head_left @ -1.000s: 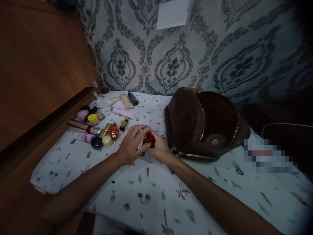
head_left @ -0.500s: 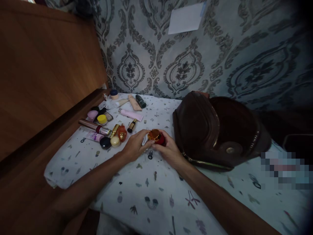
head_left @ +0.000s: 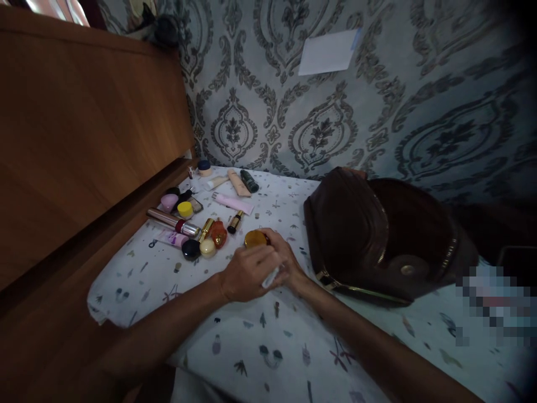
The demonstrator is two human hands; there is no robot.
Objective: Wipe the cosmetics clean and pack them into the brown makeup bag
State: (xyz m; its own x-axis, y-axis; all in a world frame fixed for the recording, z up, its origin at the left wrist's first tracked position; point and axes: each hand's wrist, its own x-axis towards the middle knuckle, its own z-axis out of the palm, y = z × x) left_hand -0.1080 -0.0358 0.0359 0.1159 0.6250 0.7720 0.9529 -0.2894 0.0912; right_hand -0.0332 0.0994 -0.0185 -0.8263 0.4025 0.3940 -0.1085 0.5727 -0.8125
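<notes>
My right hand is wrapped round a small jar with a shiny gold lid, above the patterned white cloth. In front of the jar, my left hand has its fingers bent around a small white piece, perhaps tissue, which is blurred. To the left of my hands lie an orange heart-shaped bottle, a cream round jar and a black round case. A small gold and black bottle rests just behind them.
A large dark brown bag stands at the right. Several tubes and jars, among them a pink tube and a yellow-lidded jar, lie at the back left. A wooden panel borders the left side.
My left hand has moved from the jar's left side to its front, with the white piece now nearer the right wrist. The jar's gold lid has turned, and the whole view has shifted slightly.
</notes>
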